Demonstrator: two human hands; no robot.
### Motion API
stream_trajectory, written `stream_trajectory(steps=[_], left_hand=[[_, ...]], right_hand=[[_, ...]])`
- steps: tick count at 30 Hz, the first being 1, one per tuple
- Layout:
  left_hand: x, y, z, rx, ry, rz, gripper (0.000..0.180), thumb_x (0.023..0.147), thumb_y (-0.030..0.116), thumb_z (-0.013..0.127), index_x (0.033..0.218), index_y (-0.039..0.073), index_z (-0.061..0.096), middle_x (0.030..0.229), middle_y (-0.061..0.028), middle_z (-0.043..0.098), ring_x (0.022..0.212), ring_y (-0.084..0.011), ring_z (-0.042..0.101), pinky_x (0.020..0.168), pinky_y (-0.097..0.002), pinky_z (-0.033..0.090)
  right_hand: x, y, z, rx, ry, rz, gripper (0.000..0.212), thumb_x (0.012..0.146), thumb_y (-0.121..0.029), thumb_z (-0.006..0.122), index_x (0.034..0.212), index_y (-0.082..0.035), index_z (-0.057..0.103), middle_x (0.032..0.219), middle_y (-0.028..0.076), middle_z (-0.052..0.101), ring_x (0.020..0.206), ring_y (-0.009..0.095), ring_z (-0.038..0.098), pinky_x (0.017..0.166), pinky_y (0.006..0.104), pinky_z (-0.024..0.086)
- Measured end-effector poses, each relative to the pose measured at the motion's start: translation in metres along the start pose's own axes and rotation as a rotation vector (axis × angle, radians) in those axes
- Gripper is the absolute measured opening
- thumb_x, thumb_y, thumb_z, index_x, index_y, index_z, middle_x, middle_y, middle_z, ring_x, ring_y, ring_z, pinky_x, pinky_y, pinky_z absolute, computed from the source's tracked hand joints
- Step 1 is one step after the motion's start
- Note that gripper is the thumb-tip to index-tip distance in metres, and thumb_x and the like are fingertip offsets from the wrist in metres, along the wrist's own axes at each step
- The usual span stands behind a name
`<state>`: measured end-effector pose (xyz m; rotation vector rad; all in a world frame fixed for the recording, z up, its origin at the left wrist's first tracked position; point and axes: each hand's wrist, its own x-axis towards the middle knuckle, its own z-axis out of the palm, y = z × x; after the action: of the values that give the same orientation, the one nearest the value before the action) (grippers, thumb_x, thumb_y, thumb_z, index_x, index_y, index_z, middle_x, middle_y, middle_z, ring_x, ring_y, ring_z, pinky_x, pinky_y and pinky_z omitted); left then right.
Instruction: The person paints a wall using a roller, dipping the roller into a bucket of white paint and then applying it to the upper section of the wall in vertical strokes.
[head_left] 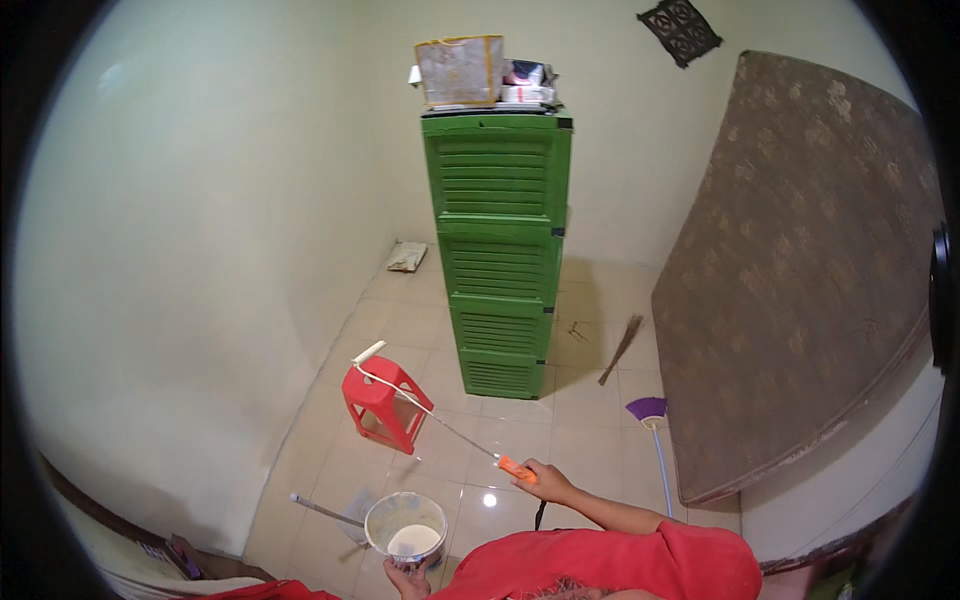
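My right hand [546, 482] is closed around the orange handle of a paint roller [369, 351]. Its long thin rod reaches out to the left, and the pale roller head appears over a red plastic stool [374, 388]. Low in the view, my left hand [406, 580] grips the near side of a paint bucket [384, 514]; some fingers are hidden by it. Off-white paint [413, 543] lies in the bottom of this bucket, and smears coat its inner wall. A pole [325, 511] with a grey end sticks out left from behind the bucket.
A tall green louvred cabinet [498, 265] stands ahead, with a bag [460, 71] and packages on top. A brown patterned mattress [790, 270] leans at the right. A stick broom [622, 350] and a purple broom [648, 409] are near it. A pale wall [190, 280] rises at left.
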<state>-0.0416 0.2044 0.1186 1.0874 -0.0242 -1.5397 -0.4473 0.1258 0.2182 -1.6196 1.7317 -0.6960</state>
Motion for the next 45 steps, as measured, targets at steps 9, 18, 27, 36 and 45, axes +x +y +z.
stream_trajectory(steps=[9, 18, 27, 36, 45], left_hand=[[0.019, -0.019, 0.069, 0.115, 0.198, 0.016, 0.059, 0.085, 0.047, 0.057, 0.127, 0.008, 0.042, 0.124, -0.0112, 0.038, 0.114, -0.0314, 0.043, 0.093, -0.0534, 0.044], [0.033, -0.024, 0.084, 0.180, 0.113, -0.035, 0.061, 0.085, 0.047, 0.058, 0.127, 0.008, 0.038, 0.126, -0.0119, 0.037, 0.113, -0.0320, 0.043, 0.088, -0.0513, 0.047], [0.027, -0.022, 0.082, 0.196, 0.120, 0.031, 0.067, 0.086, 0.047, 0.057, 0.133, 0.006, 0.032, 0.132, -0.0152, 0.033, 0.114, -0.0323, 0.042, 0.088, -0.0524, 0.048], [0.022, -0.023, 0.070, 0.098, 0.155, 0.054, 0.060, 0.085, 0.048, 0.056, 0.129, 0.010, 0.043, 0.125, -0.0101, 0.039, 0.111, -0.0307, 0.045, 0.089, -0.0513, 0.046], [0.020, -0.018, 0.061, 0.086, 0.100, 0.011, 0.056, 0.089, 0.046, 0.054, 0.131, 0.012, 0.039, 0.128, -0.0102, 0.036, 0.122, -0.0284, 0.039, 0.092, -0.0503, 0.048]], right_hand=[[-0.041, 0.041, -0.024, 0.077, 0.138, 0.130, 0.051, 0.084, -0.049, 0.069, 0.109, -0.006, 0.060, 0.089, 0.019, 0.069, 0.083, 0.036, 0.069, 0.072, 0.0414, 0.053], [-0.067, 0.070, -0.038, 0.081, 0.213, 0.215, 0.049, 0.084, -0.048, 0.070, 0.106, -0.005, 0.061, 0.086, 0.019, 0.068, 0.080, 0.035, 0.068, 0.069, 0.0412, 0.052], [-0.074, 0.075, -0.041, 0.106, 0.191, 0.191, 0.047, 0.084, -0.047, 0.070, 0.106, -0.005, 0.060, 0.085, 0.018, 0.068, 0.079, 0.035, 0.068, 0.069, 0.0416, 0.052], [-0.058, 0.073, -0.043, 0.001, 0.117, 0.121, 0.048, 0.085, -0.048, 0.069, 0.106, -0.006, 0.059, 0.087, 0.019, 0.068, 0.081, 0.038, 0.067, 0.071, 0.0436, 0.052], [-0.052, 0.067, -0.041, -0.026, 0.061, 0.091, 0.050, 0.084, -0.051, 0.068, 0.108, -0.009, 0.059, 0.084, 0.019, 0.068, 0.080, 0.038, 0.068, 0.070, 0.0444, 0.053]])
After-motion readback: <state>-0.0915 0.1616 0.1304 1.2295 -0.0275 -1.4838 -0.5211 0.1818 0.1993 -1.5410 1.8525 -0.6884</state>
